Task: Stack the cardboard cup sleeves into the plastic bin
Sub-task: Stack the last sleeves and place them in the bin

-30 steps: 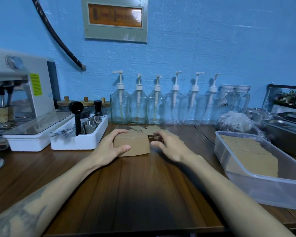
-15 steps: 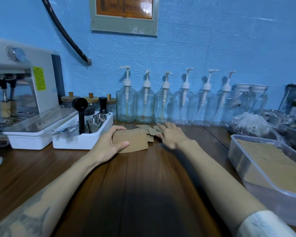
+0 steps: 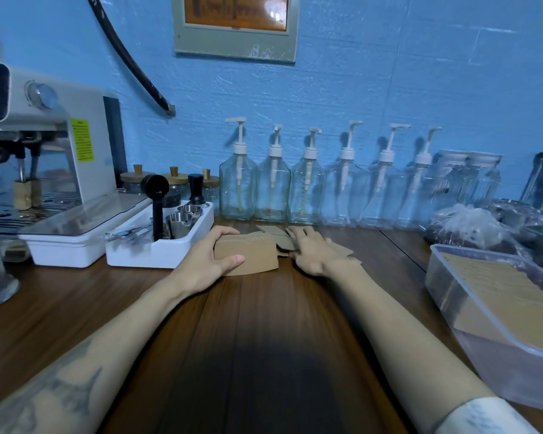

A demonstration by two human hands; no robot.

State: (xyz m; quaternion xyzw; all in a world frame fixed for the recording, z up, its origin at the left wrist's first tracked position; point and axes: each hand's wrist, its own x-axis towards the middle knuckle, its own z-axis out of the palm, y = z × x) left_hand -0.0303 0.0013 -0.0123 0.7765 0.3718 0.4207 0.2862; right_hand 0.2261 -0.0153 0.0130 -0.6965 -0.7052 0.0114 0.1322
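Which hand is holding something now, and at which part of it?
The left hand holds a small stack of cardboard sleeves at its left end, fingers over the far edge, thumb on the near edge. The right hand lies flat on the loose sleeves, gripping nothing.

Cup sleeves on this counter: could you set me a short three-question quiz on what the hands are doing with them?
1. True or false: the plastic bin already holds sleeves.
2. Which hand grips the stack of sleeves? A. left hand B. right hand
3. Fill in: the right hand rests on the loose sleeves, just in front of the row of pump ______.

Key: 1 true; 2 A; 3 bottles.
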